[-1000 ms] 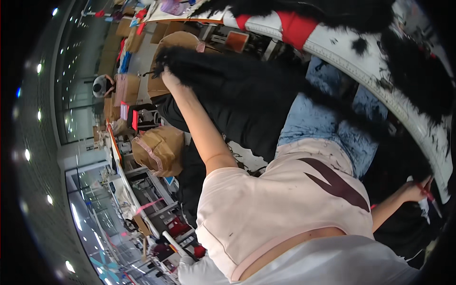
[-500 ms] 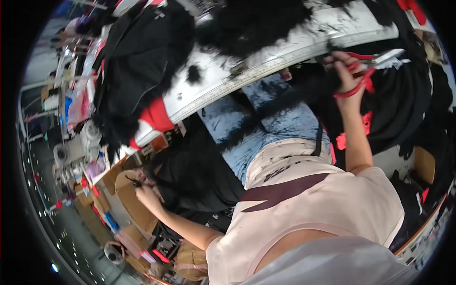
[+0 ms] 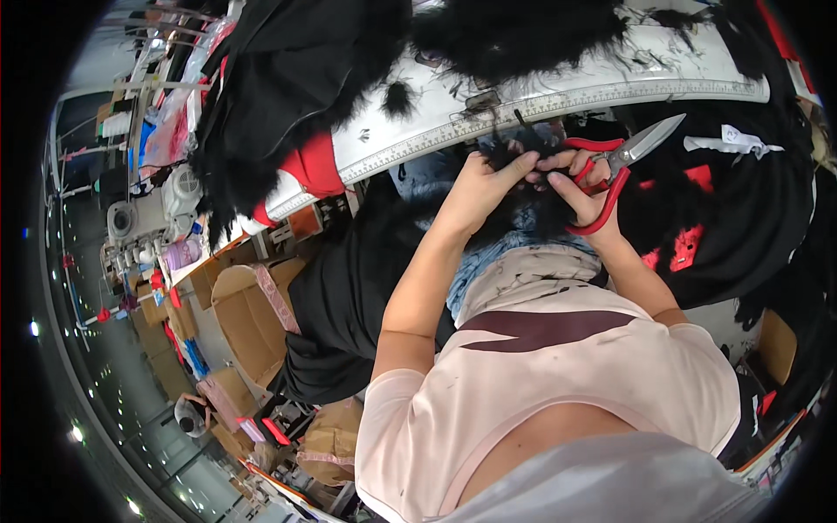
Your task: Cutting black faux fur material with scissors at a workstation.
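Note:
Over my lap, close to the table's front edge, both hands meet at a strip of black feather trim (image 3: pixel 539 213). My left hand (image 3: pixel 490 187) is closed, thumb and fingers pinching the fluffy trim. My right hand (image 3: pixel 591 193) has scissors (image 3: pixel 641 144) with red handles hooked in its palm, the metal blades pointing up and right, away from the trim. Its thumb and fingertips also close on the feathers beside my left hand. The fluff hides the exact grip points. Black wisps cling to my blue jeans (image 3: pixel 475 261) below.
A white table (image 3: pixel 384 131) with a ruler (image 3: pixel 488 126) along its front edge bears black feather pieces (image 3: pixel 523 35) and black cloth (image 3: pixel 279 78). Dark fabric (image 3: pixel 741 209) is heaped at right. Cardboard boxes (image 3: pixel 248 314) stand at left, with a person (image 3: pixel 190 415) farther off.
My left hand has come from far left to the middle, over my lap. My right hand has moved left and down to meet it, still holding the scissors. The view has shifted slightly.

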The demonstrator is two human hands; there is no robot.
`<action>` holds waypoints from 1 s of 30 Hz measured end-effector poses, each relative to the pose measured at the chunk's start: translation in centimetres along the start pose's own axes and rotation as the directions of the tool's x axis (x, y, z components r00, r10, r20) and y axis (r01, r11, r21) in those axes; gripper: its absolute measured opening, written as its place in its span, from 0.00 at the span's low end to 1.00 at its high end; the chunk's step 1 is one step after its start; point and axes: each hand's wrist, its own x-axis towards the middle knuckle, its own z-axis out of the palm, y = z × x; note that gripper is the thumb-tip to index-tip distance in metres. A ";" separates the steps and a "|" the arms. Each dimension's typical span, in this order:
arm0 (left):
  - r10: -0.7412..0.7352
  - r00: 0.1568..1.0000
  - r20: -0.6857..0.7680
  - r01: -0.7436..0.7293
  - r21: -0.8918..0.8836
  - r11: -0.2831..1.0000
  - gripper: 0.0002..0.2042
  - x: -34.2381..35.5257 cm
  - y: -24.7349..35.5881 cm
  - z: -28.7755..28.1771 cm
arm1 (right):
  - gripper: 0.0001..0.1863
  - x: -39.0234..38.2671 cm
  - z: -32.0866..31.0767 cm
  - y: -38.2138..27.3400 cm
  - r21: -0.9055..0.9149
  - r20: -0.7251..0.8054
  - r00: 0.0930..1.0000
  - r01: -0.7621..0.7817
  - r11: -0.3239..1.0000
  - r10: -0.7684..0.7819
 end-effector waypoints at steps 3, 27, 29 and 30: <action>0.064 0.997 -0.038 -0.066 -0.061 0.996 0.05 -0.6 -0.2 -0.5 | 0.12 0.1 0.3 0.3 0.077 0.055 0.991 -0.130 0.989 0.126; 0.400 0.910 -0.107 -0.402 0.008 0.916 0.13 -2.9 -3.0 -2.3 | 0.09 3.3 -0.2 3.8 -0.355 0.063 0.987 -0.116 0.927 0.148; 0.451 0.875 -0.175 -0.443 0.085 0.892 0.11 -3.3 -3.5 -2.5 | 0.09 3.3 0.1 3.9 -0.347 0.067 0.988 -0.107 0.932 0.138; 0.415 0.890 -0.191 -0.393 0.139 0.909 0.10 -3.2 -3.4 -2.7 | 0.09 3.5 0.5 3.9 -0.340 0.045 0.992 -0.094 0.936 0.117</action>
